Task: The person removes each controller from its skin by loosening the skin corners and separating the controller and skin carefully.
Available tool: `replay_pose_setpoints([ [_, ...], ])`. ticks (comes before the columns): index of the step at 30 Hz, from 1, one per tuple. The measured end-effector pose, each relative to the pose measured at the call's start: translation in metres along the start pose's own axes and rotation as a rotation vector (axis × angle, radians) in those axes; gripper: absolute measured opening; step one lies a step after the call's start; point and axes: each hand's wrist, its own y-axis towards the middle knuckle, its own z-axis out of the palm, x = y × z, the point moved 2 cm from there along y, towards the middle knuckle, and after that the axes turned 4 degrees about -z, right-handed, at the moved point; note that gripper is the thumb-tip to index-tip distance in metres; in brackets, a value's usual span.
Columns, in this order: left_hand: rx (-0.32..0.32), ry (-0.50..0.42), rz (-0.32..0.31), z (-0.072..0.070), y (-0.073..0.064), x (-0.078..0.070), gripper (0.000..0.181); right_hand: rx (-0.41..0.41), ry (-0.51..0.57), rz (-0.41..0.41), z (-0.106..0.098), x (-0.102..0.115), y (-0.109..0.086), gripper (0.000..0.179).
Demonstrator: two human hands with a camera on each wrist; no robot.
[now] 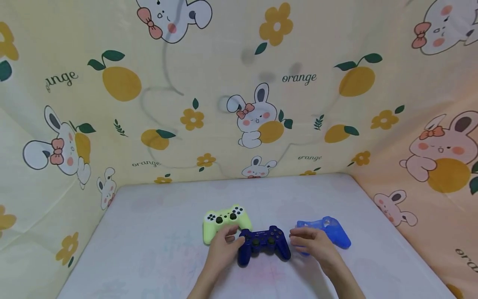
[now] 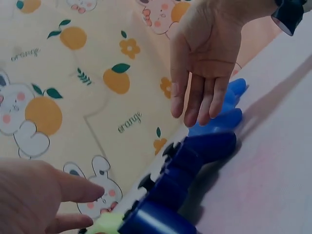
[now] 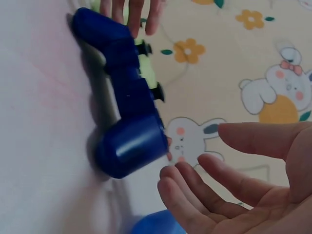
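Note:
A dark blue game controller (image 1: 263,242) lies on the table between my two hands, its two black thumbsticks facing up. At its left end is my left hand (image 1: 223,246), fingers loosely bent; whether they touch the controller I cannot tell. Behind that hand a lime-green game controller (image 1: 228,218) is partly covered. My right hand (image 1: 313,245) hovers just right of the dark blue controller, fingers spread and apart from it. A bright blue translucent controller cover (image 1: 337,233) lies beyond the right hand, which hides part of it. Neither hand holds anything.
The white table (image 1: 157,241) backs onto a hanging cream cloth (image 1: 216,74) printed with rabbits, oranges and flowers. More cloth stands along the left and right sides. A dark band (image 2: 288,14) circles the right wrist.

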Motion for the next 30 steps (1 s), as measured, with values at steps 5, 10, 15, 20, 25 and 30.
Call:
replay_pose_setpoints([
  [5, 0.05, -0.01, -0.033, 0.002, 0.002, 0.016, 0.057, -0.056, -0.115, -0.007, 0.009, -0.005, 0.004, 0.039],
  [10, 0.112, -0.021, -0.028, 0.012, 0.003, 0.029, 0.058, -0.096, -0.168, 0.024, 0.019, -0.011, 0.007, 0.038],
  [15, 0.113, -0.031, 0.021, 0.019, 0.004, 0.032, 0.048, -0.162, -0.225, 0.048, 0.024, -0.014, 0.009, 0.044],
  [20, 0.094, 0.015, 0.035, 0.024, 0.006, 0.032, 0.048, -0.2, -0.297, 0.036, 0.023, -0.011, 0.008, 0.053],
  [25, 0.077, 0.01, 0.031, 0.031, 0.009, 0.031, 0.049, -0.218, -0.328, 0.023, 0.018, -0.006, 0.007, 0.053],
  [30, 0.046, -0.007, 0.034, 0.038, 0.014, 0.032, 0.048, -0.214, -0.369, -0.009, 0.011, -0.003, 0.008, 0.048],
])
